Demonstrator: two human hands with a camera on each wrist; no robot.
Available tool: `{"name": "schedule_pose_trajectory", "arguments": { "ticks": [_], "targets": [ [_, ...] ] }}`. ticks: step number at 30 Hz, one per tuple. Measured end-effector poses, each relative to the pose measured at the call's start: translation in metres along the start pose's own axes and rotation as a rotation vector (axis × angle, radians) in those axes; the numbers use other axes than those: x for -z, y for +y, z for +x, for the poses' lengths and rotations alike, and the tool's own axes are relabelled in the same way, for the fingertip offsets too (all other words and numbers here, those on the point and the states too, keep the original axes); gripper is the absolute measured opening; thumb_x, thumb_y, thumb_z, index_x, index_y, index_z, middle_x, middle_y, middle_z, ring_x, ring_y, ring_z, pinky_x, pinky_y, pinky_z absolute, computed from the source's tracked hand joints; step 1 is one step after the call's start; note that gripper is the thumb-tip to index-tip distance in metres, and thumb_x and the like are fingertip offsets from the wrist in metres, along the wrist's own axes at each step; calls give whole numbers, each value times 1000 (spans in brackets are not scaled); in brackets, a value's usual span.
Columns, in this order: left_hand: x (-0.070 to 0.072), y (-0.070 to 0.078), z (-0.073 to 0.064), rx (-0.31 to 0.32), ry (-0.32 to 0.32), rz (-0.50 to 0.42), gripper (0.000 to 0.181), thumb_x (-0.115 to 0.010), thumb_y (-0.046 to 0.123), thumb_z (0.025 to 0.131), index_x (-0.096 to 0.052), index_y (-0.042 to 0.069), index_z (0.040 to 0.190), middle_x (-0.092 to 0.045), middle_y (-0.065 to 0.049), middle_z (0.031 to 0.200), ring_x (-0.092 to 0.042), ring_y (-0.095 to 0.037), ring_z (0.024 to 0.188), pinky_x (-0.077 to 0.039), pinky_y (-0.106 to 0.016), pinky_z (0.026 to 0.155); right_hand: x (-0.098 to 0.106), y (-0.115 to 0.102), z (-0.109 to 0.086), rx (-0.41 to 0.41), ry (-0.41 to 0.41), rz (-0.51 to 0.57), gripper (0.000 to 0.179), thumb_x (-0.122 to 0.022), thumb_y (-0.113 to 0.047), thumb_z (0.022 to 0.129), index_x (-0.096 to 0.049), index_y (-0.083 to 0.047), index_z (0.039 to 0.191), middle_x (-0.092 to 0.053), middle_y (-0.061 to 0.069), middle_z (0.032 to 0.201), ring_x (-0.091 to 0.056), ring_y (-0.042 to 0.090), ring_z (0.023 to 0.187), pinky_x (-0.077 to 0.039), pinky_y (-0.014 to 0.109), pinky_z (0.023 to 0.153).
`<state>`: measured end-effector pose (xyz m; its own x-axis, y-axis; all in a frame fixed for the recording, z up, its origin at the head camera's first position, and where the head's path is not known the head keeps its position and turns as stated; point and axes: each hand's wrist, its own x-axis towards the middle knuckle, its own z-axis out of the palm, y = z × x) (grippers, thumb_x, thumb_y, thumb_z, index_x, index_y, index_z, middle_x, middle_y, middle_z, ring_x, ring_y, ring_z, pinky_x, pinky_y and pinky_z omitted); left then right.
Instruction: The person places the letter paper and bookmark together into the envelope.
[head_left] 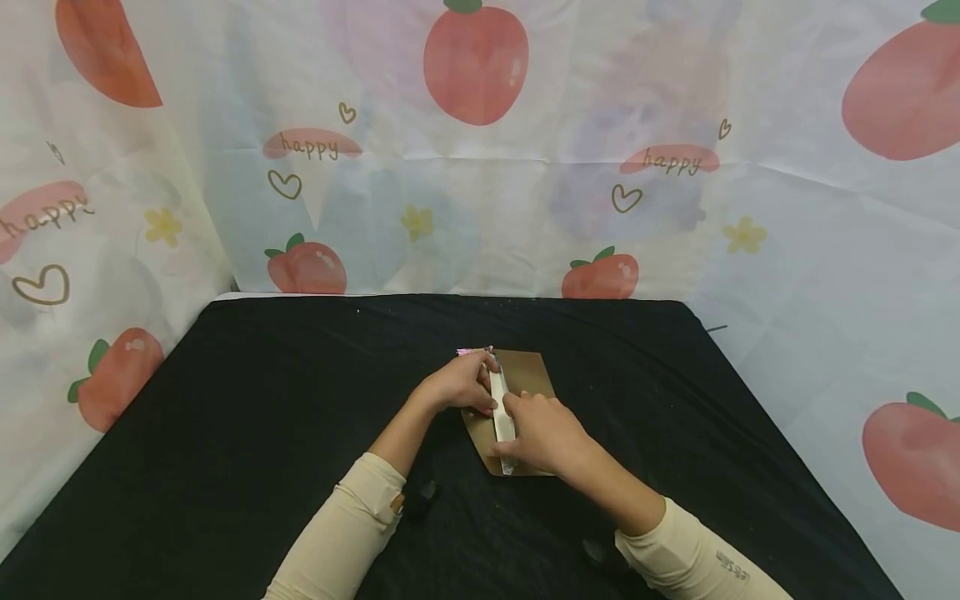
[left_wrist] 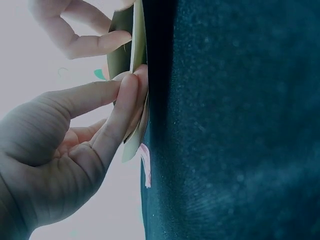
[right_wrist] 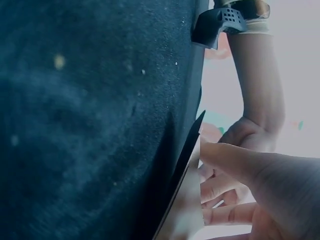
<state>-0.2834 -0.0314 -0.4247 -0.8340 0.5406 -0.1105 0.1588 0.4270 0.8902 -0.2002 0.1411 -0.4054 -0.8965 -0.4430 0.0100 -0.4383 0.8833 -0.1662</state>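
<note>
A flat brown cardboard-like booklet or board lies on the black cloth. Along its middle runs a narrow cream strip, perhaps a folded edge; its exact kind is unclear. My left hand pinches the strip's far part between thumb and fingers, which the left wrist view shows close up. Nearer to me, my right hand holds the strip with its thumb on one side and fingers on the other. A small pink ribbon-like piece sticks out at the far end, beside the left fingers.
Black cloth covers the table. Behind and at both sides hangs a pale curtain printed with peaches and hearts. Dark camera mounts sit at the wrists, below cream sleeves.
</note>
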Motion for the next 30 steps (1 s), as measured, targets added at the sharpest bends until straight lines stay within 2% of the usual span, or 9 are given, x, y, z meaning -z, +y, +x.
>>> {"name": "schedule_pose_trajectory", "arguments": {
  "ticks": [3,6,12,17,21,23,25,30],
  "targets": [
    [0,0,0,-3,-15,-14,58,-77,-15,83,-48,-11,134,-67,-19,97,-71,-21,71,-61,-31,66,-1,-1,0,-18,2,-11,60,-92,-45,75,-66,-7,113,-59,5,84,-59,22,68,-52,40,57],
    [-1,0,0,-7,-30,-33,57,-75,-16,85,-47,-11,135,-67,-19,98,-72,-22,72,-61,-32,68,-2,0,0,-26,-9,-21,56,-92,-40,75,-67,-8,113,-63,7,89,-60,22,70,-54,40,58],
    [-2,0,1,-23,-9,36,50,-73,-13,89,-51,-9,134,-67,-17,101,-72,-21,74,-60,-31,67,-2,0,-1,-13,-21,-19,45,-91,-30,78,-67,-8,109,-68,15,101,-63,25,76,-55,41,60],
    [-3,-1,2,-24,7,54,36,-65,-12,96,-50,-7,128,-64,-16,102,-72,-27,76,-61,-33,66,-2,0,0,-7,-23,-8,43,-91,-28,79,-65,-7,106,-62,9,89,-57,20,67,-52,38,55],
    [-2,1,2,-41,40,143,29,-64,-7,97,-48,-4,121,-61,-13,97,-64,-20,71,-55,-29,62,-1,-2,-1,-16,-27,-21,43,-91,-30,79,-66,-8,106,-59,7,86,-55,19,65,-51,38,53],
    [-2,2,2,-48,52,194,28,-65,-5,97,-48,-4,120,-61,-11,93,-59,-17,66,-51,-28,59,-1,-3,-2,-26,-27,-43,44,-91,-33,79,-66,-9,107,-62,9,90,-57,20,65,-51,39,52],
    [-2,3,1,-51,59,220,28,-65,-4,97,-48,-5,120,-60,-10,91,-57,-16,62,-49,-27,57,-1,-4,-3,-34,-27,-71,45,-90,-36,80,-68,-10,109,-66,13,100,-59,21,66,-52,41,51],
    [0,5,0,-45,59,254,27,-62,-1,100,-50,-5,124,-62,-9,96,-58,-16,64,-49,-28,58,-1,-5,-5,-36,-14,-104,48,-87,-41,83,-71,-13,119,-69,17,117,-67,29,78,-56,46,56]
  ]
}}
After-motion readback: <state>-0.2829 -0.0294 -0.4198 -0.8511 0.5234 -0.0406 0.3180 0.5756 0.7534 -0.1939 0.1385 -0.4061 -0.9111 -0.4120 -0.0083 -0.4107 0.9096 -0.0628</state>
